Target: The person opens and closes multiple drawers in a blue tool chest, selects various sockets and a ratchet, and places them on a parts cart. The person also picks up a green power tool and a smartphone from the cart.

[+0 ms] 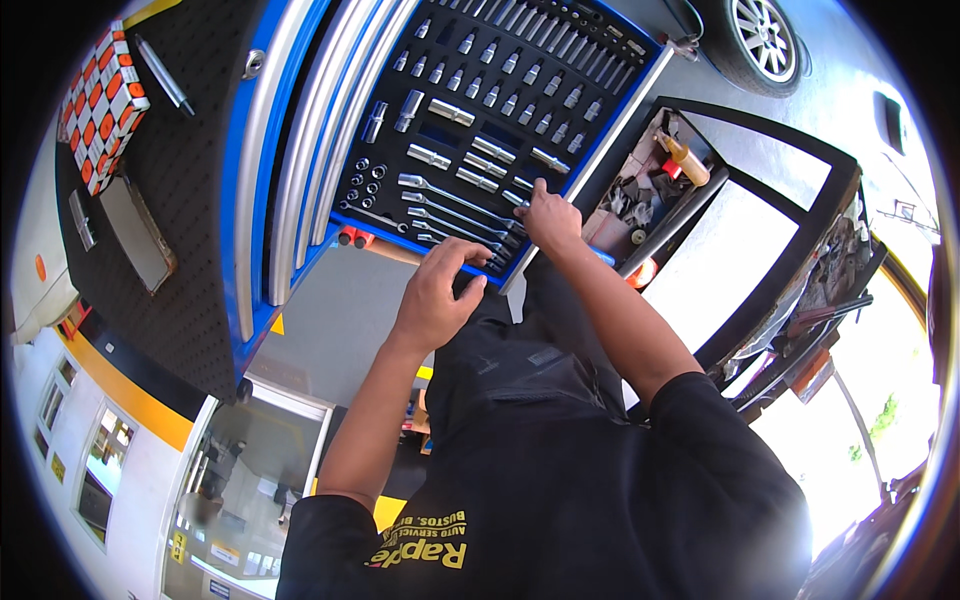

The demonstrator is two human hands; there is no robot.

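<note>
An open drawer (389, 235) of the blue tool cabinet holds chrome tools in a black foam tray. My left hand (432, 300) hovers at its near edge, thumb apart from the fingers, over the ends of several combination wrenches (455, 200) lying side by side. At the drawer's right side is my right hand (552, 217), its fingers curled down by a small chrome socket (515, 198). What those fingers grip, if anything, is hidden. Beyond both hands lie long sockets (478, 178), and rows of bit sockets (510, 103) stand farther back.
The cabinet's dark top (190, 230) at left carries an orange-and-white checked box (100, 110), a pen-like tool (165, 75) and a flat tray (138, 235). Right of the drawer stands a black-framed cart (765, 125) with a bin of parts and a yellowish bottle (685, 160). A car wheel (765, 40) is beyond.
</note>
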